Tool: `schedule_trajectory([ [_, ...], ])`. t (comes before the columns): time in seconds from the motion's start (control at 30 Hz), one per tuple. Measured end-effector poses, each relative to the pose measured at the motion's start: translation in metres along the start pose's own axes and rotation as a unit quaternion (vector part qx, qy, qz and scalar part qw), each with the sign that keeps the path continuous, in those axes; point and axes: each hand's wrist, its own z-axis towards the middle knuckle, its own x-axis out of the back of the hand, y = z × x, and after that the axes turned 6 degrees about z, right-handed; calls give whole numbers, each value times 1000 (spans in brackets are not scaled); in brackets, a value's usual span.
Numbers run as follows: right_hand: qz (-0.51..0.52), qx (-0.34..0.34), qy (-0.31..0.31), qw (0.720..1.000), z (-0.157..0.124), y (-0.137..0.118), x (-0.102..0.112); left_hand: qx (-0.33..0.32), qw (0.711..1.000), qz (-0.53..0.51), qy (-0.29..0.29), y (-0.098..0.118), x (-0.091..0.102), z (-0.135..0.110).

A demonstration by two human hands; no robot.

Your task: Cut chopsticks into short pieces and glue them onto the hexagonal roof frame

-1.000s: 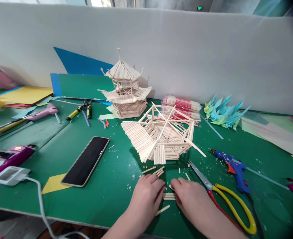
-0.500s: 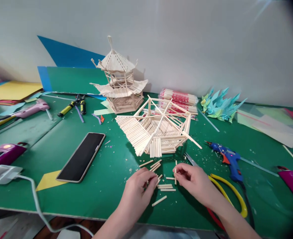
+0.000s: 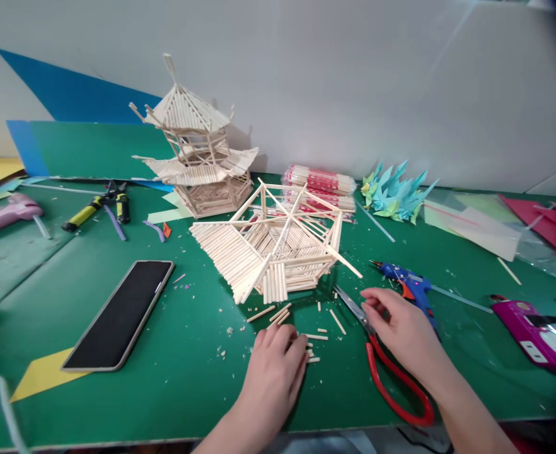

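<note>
Head view: short wooden sticks (image 3: pixel 261 314) are lying on the green table (image 3: pixel 188 403): one alone just beyond the left hand (image 3: pixel 277 362), about three bunching beside it, one slanting nearer the scissors (image 3: pixel 355 309), one lying level beside the left fingertips. More ends are poking out right at those fingertips, too covered for counting. Left fingers are resting close together, palm down; whether they are pinching any stick, I cannot tell. Over the single pair of scissors, the right hand (image 3: pixel 392 320) is curling its fingers near the pivot; whether they are gripping, I cannot tell. Just behind the sticks, one unfinished stick frame (image 3: pixel 225 255) is standing, and behind that one stick pagoda (image 3: pixel 188 110). Farther out, one phone (image 3: pixel 120 315) and one blue glue gun (image 3: pixel 413 287) are lying on opposite sides.
</note>
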Motion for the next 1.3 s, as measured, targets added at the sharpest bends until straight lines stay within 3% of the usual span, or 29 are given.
schedule_trajectory([
  [0.13,-42,-37,-9,998,-21,22,10,-5,999,19,-25,3,1,11],
  [0.33,-115,-60,6,992,-51,41,3,-20,998,34,-49,6,1,23],
  [0.5,-127,-45,32,990,-46,50,-1,-32,997,36,-53,4,-1,23],
  [0.67,-137,-52,58,988,-28,56,9,-34,998,28,-43,1,-4,22],
  [0.83,-116,-20,72,990,-24,30,3,-36,999,9,-26,1,-5,23],
  [1.07,-111,56,-65,990,-9,-24,-31,-38,997,-43,46,6,-1,11],
  [1.2,-167,61,-110,978,6,-36,-31,-61,988,-96,108,9,-3,-7],
  [1.3,-202,61,-132,968,12,-41,-28,-64,986,-103,118,10,-6,-18],
])
